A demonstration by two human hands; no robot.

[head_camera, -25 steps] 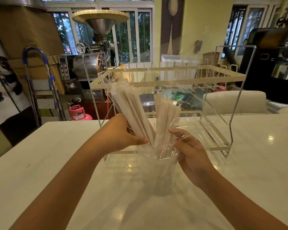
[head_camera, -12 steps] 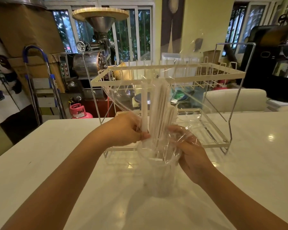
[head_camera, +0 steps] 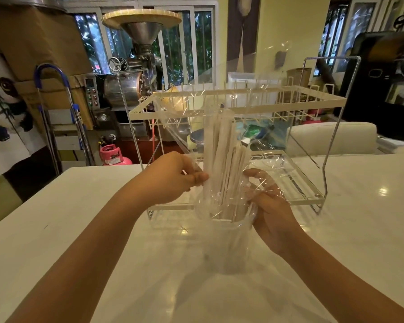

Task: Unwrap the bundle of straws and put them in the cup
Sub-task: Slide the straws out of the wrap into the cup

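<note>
A bundle of paper-wrapped white straws [head_camera: 219, 155] stands nearly upright with its lower ends inside a clear plastic cup [head_camera: 226, 248] on the white table. Loose clear plastic wrap [head_camera: 264, 141] billows around and above the straws. My left hand [head_camera: 173, 178] pinches the left side of the bundle and the wrap just above the cup's rim. My right hand [head_camera: 271, 208] is closed on crumpled wrap at the right side of the cup's rim.
A white wire dish rack [head_camera: 308, 106] with a clear drip tray stands right behind the cup. The white table [head_camera: 56, 229] stretches to both sides. Beyond its far edge are a metal coffee roaster [head_camera: 135, 73], a pink gas bottle [head_camera: 113, 156] and a stepladder.
The straws, fanned out to the left a second ago, have been drawn together and stood upright in the cup. My left hand has shifted right with them; the wrap has ballooned upward.
</note>
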